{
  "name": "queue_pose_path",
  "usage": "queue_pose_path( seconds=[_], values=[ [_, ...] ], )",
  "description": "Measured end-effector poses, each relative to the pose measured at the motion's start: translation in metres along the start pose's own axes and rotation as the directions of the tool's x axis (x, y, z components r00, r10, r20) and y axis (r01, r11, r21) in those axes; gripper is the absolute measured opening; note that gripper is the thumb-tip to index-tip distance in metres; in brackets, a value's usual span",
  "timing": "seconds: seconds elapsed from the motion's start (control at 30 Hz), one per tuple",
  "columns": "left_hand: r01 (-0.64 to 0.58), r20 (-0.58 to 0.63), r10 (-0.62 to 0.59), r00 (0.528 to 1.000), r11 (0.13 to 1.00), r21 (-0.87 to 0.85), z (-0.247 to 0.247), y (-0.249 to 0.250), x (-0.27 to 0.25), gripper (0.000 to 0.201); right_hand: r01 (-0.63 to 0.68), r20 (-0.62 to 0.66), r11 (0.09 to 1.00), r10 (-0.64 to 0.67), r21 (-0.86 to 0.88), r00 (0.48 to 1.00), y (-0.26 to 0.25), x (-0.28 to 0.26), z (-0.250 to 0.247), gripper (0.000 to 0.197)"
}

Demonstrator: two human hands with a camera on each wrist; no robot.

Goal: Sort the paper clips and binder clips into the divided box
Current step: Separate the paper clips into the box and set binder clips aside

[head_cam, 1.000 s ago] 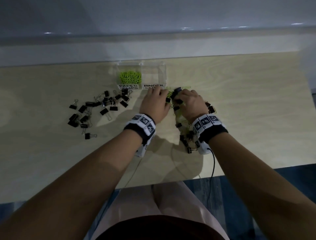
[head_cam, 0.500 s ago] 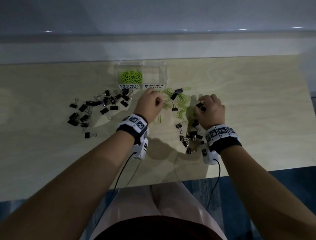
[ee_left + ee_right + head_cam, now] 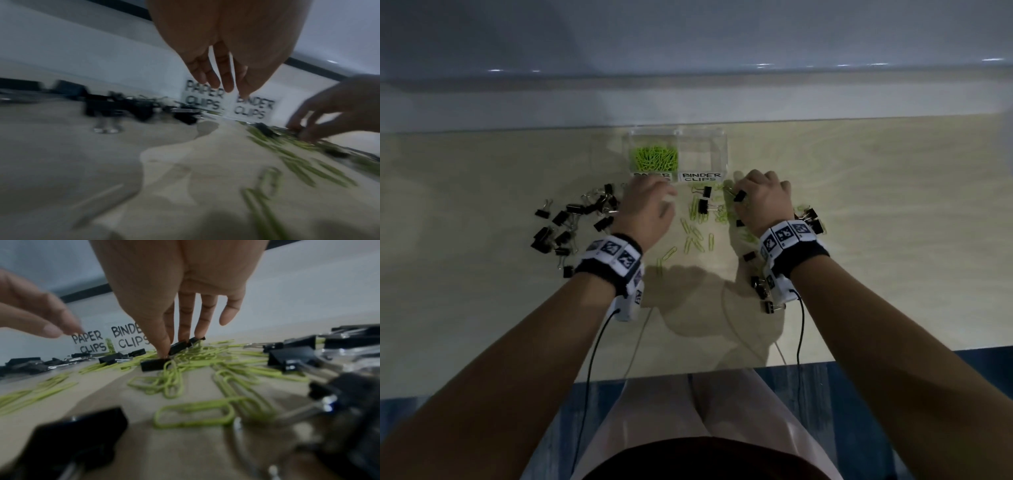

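1. Head view: a clear plastic divided box (image 3: 719, 144) stands at 12 o'clock on the pale wooden surface (image 3: 859, 212). Its left compartment, labelled PAPER CLIPS, holds a heap of lime-green wire paper clips (image 3: 655, 158); no clips show in the right compartment, labelled BINDER CLIPS.
2. The right hand (image 3: 765, 200) reaches down just at 4 o'clock of the box. In the right wrist view its grip is a pinch: thumb and fingertips (image 3: 164, 345) close on a small black metal binder clip (image 3: 178, 347) lying among loose green paper clips (image 3: 205, 353) on the surface.
3. The left hand (image 3: 645, 209) hovers just at 7 o'clock of the box, in front of the PAPER CLIPS label. The left wrist view is blurred, but its fingers hang fairly straight and close together, and nothing shows in the grip.
4. More loose green paper clips (image 3: 697, 236) lie between the two hands.
5. A scatter of black binder clips (image 3: 571, 222) lies at 9 o'clock of the left hand; further black binder clips (image 3: 763, 287) lie around the right wrist.
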State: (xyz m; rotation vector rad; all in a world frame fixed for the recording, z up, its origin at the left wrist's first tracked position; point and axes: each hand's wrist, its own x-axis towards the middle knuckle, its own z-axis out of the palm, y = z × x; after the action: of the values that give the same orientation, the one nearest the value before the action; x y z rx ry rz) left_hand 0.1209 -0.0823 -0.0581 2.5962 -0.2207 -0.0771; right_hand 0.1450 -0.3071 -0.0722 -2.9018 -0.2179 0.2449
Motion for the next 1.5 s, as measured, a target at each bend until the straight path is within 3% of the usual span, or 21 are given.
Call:
queue_pose_path(
  seconds=[0.1, 0.17, 0.27, 0.37, 0.47, 0.57, 0.67, 0.73, 0.87, 0.93, 1.03, 1.1, 1.17, 1.33, 1.43, 1.5],
  values=[
    [-0.131, 0.162, 0.129, 0.978, 0.991, 0.001, 0.021, 0.027, 0.006, 0.032, 0.013, -0.012, 1.0, -0.013, 0.006, 1.0, 0.0, 0.001, 0.001, 0.023],
    [-0.137, 0.231, 0.125, 0.965, 0.99, 0.036, 0.032, 0.033, 0.012, 0.037, 0.025, -0.041, 0.998, -0.023, 0.05, 0.999, 0.003, -0.001, -0.001, 0.02],
    [-0.11, 0.215, 0.103, 0.971, 0.994, 0.021, 0.037, 0.036, 0.017, 0.034, -0.002, -0.153, 0.984, 0.029, 0.176, 0.988, 0.015, -0.009, -0.005, 0.018],
    [-0.113, 0.213, 0.111, 0.971, 0.994, -0.004, 0.038, 0.033, 0.016, 0.031, -0.096, -0.285, 0.958, 0.174, 0.269, 0.943, 0.036, -0.019, -0.01, 0.02],
    [-0.092, 0.224, 0.104, 0.969, 0.994, -0.065, 0.038, 0.028, 0.013, 0.032, -0.254, -0.238, 0.933, 0.315, 0.257, 0.919, 0.053, -0.024, -0.009, 0.023],
    [-0.069, 0.197, 0.1, 0.975, 0.985, -0.156, 0.033, 0.028, 0.008, 0.029, -0.295, -0.187, 0.943, 0.322, 0.157, 0.928, 0.056, -0.023, -0.006, 0.025],
    [-0.017, 0.103, 0.047, 0.994, 0.962, -0.272, 0.026, 0.026, 0.001, 0.025, -0.192, -0.159, 0.974, 0.209, 0.118, 0.965, 0.044, -0.012, -0.008, 0.029],
    [0.046, -0.005, -0.052, 0.999, 0.931, -0.362, 0.021, 0.02, -0.005, 0.023, -0.163, -0.122, 0.983, 0.173, 0.089, 0.977, 0.033, -0.003, -0.009, 0.031],
    [0.171, -0.223, -0.292, 0.93, 0.881, -0.442, 0.009, -0.009, -0.014, 0.019, -0.201, -0.017, 0.98, 0.201, 0.004, 0.979, 0.017, 0.013, -0.011, 0.031],
    [0.259, -0.227, -0.376, 0.898, 0.87, -0.419, 0.005, -0.024, -0.014, 0.017, -0.205, 0.013, 0.979, 0.205, -0.003, 0.979, 0.012, 0.018, -0.011, 0.027],
    [0.308, -0.194, -0.356, 0.914, 0.921, -0.239, 0.002, -0.035, -0.014, 0.016, -0.23, 0.012, 0.964, 0.23, 0.13, 0.973, 0.012, 0.019, -0.013, 0.02],
    [0.249, -0.2, -0.26, 0.945, 0.965, -0.076, 0.001, -0.029, -0.012, 0.017, -0.243, -0.032, 0.879, 0.28, 0.411, 0.96, 0.017, 0.014, -0.015, 0.014],
    [0.14, -0.178, -0.14, 0.974, 0.99, -0.014, 0.005, -0.014, -0.007, 0.015, -0.214, -0.076, 0.713, 0.351, 0.668, 0.933, 0.021, 0.004, -0.02, 0.013],
    [-0.068, 0.074, 0.075, 0.994, 0.994, -0.087, 0.033, 0.031, 0.015, 0.03, -0.164, -0.07, 0.46, 0.452, 0.873, 0.889, 0.035, -0.024, -0.03, 0.01],
    [-0.084, 0.185, 0.086, 0.979, 0.996, -0.021, 0.05, 0.039, 0.025, 0.032, -0.184, -0.069, 0.408, 0.531, 0.894, 0.844, 0.054, -0.037, -0.031, 0.008],
    [-0.08, 0.18, 0.077, 0.981, 0.997, 0.008, 0.053, 0.038, 0.027, 0.031, -0.256, -0.08, 0.471, 0.583, 0.844, 0.808, 0.069, -0.042, -0.031, 0.006]
  ],
)
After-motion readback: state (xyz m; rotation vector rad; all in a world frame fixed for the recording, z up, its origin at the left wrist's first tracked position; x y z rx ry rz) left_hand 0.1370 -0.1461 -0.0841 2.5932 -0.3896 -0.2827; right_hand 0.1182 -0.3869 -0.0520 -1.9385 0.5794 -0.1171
